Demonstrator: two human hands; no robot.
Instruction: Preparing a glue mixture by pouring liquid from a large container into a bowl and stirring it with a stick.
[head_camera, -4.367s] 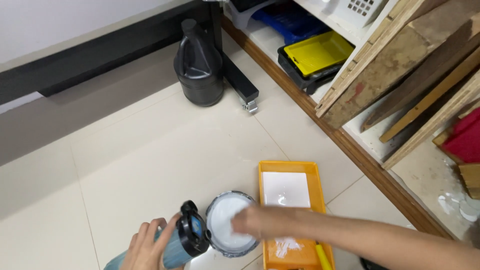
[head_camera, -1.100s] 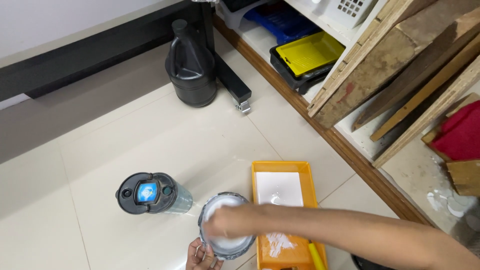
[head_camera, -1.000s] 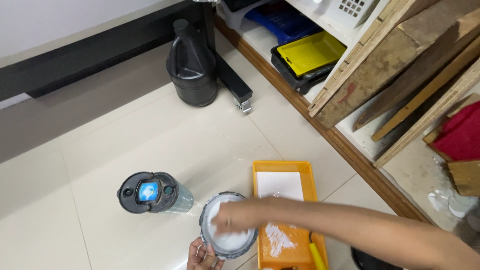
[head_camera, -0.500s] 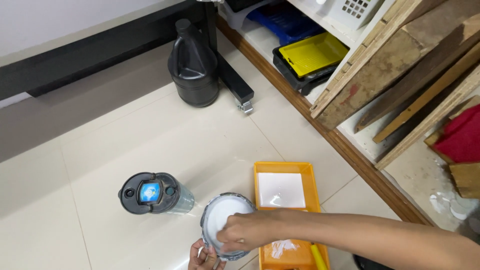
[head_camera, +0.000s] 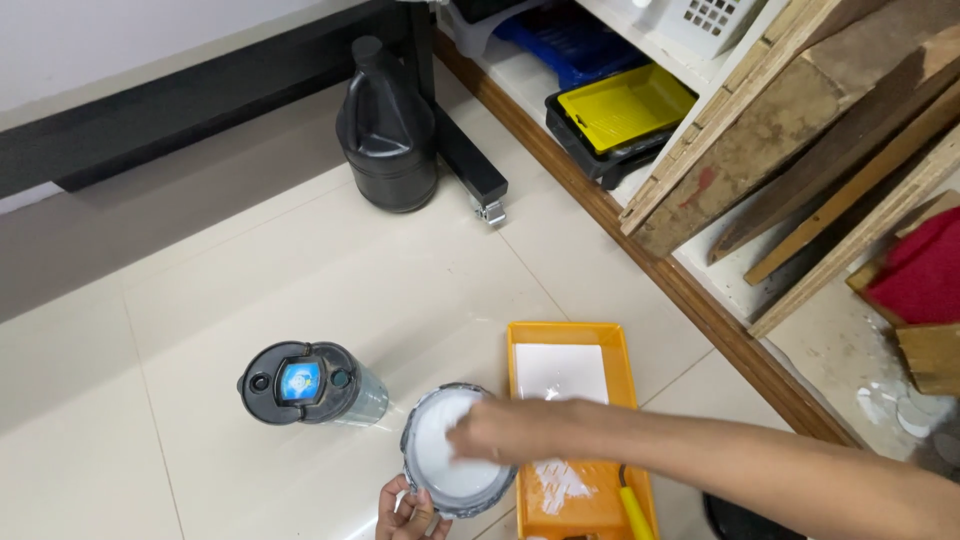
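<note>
Our right hand (head_camera: 500, 432) reaches in from the right and lies over the open paint can (head_camera: 457, 463), its fingers curled above the white paint; we cannot tell whether they grip anything, since whatever may sit under the palm is hidden. Our left hand (head_camera: 405, 510) cups the near rim of the can from below, fingers bent against its side, bracing it on the pale tiled floor (head_camera: 300, 270). We judge the step in hand to be work at the mouth of the can, steadying it while the other hand handles something in or just above the paint. Touching the can on its right lies an orange roller tray (head_camera: 570, 420), with a pool of white paint at its far end and white smears on the slope nearer us; a yellow handle (head_camera: 635, 510) pokes in at its lower edge. Left of the can, near but apart, stands a clear bottle with a dark lid (head_camera: 300, 382) that carries a small blue square mark. Farther off, a black jug (head_camera: 388, 140) stands by a black wheeled frame leg (head_camera: 465, 165). On the low shelf at right lie a yellow tray in a black one (head_camera: 625, 110) and a blue tray (head_camera: 575, 45), beside leaning plywood boards (head_camera: 800, 120).
</note>
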